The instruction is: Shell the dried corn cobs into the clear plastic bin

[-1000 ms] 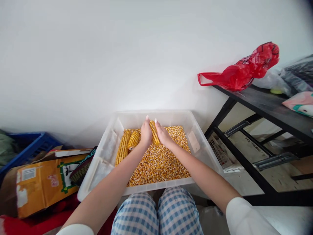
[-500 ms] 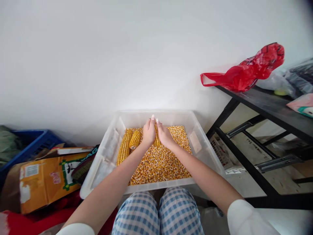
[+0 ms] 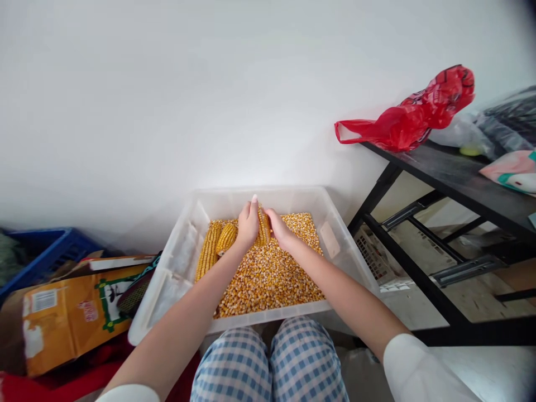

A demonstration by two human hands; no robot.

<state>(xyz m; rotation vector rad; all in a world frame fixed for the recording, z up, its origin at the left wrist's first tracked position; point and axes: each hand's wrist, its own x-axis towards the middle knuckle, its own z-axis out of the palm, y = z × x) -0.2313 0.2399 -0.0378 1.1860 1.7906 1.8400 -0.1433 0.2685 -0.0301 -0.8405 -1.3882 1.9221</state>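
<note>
Over the loose corn kernels [image 3: 272, 279], a yellow ear of corn [image 3: 263, 228] is held upright between my two hands. My left hand [image 3: 248, 224] is wrapped round its left side, thumb pointing up. On the other side, my right hand [image 3: 280, 230] is curled against the ear, its fingers partly hidden behind it. Both hands are inside a translucent plastic bin [image 3: 176, 279]. Left of my left hand, a long ear of corn [image 3: 208, 251] and a shorter ear of corn [image 3: 226, 239] lie on the kernels.
A white wall [image 3: 167, 100] rises behind the bin. On the right stands a black-framed table [image 3: 456, 173] with a red plastic bag [image 3: 410, 123] on it. An orange cardboard box [image 3: 71, 312] and a blue crate [image 3: 62, 245] are at the left.
My right hand has opened a little away from my left, so more of the ear shows between them. The whole view has shifted slightly.
</note>
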